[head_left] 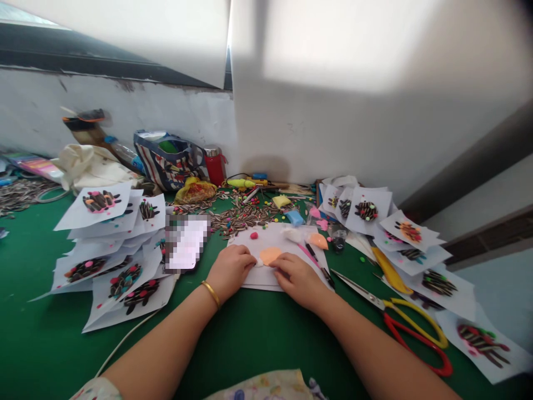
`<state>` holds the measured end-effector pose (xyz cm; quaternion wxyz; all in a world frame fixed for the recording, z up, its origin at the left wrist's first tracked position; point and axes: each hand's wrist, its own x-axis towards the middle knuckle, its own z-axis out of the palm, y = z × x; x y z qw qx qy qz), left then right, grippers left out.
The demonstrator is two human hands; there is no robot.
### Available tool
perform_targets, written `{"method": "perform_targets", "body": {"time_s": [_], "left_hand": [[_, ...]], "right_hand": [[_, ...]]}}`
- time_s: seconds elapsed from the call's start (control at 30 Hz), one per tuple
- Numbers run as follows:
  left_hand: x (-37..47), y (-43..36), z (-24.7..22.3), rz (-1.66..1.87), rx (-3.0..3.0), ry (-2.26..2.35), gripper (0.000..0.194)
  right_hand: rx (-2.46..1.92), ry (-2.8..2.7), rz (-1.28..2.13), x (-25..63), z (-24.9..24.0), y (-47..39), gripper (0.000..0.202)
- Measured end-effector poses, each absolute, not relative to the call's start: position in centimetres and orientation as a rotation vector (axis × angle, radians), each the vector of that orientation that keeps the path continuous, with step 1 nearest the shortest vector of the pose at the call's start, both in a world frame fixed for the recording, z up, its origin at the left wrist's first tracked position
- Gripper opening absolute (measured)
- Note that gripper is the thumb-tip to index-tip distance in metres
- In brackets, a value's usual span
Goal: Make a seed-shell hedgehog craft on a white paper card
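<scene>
A flattened oval of orange clay (270, 256) lies on a stack of white paper (260, 280) in front of me. My left hand (233, 265) is closed at its left edge, fingertips pinched by a small white lump (260, 262) that looks like soft clay. From the other side, my right hand (297, 278) has its thumb and fingers bent together on the orange clay's right edge. A red clay ball (254, 235) sits on the paper's upper left. Beyond my right hand are a pink pen (307, 254), a black pen (318, 258) and another orange clay piece (319, 240).
Sunflower seeds (233, 219) are strewn behind the paper. Seed-decorated sheets (145, 219) pile up left, with more sheets (441, 283) at right. Open-bladed scissors (387, 305) lie beside my right forearm. A pixelated phone (187, 244), red flask (215, 166) and striped bag (166, 161) stand left of centre.
</scene>
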<state>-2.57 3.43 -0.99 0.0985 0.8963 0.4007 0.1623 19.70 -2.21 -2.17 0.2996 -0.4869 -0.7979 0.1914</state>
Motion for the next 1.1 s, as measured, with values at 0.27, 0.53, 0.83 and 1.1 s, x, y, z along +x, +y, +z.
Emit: {"method": "perform_targets", "body": {"time_s": [0.27, 0.53, 0.83, 1.1], "left_hand": [[-2.47, 3.24, -0.63, 0.436, 2.663, 1.186, 0.015], [-2.66, 3.7, -0.63, 0.505, 2.526, 1.245, 0.014], [-2.65, 3.7, -1.12, 0.481, 2.568, 1.177, 0.015], [-2.68, 3.85, -0.52, 0.547, 2.432, 1.255, 0.014]], "right_hand": [[-1.292, -2.114, 0.528, 19.7, -2.06, -2.19, 0.028], [-1.294, -2.123, 0.533, 19.74, -2.11, -2.16, 0.028], [-1.317, -2.14, 0.535, 19.74, -1.9, -2.21, 0.027], [-1.312, -2.136, 0.531, 19.78, -1.94, -2.27, 0.027]]}}
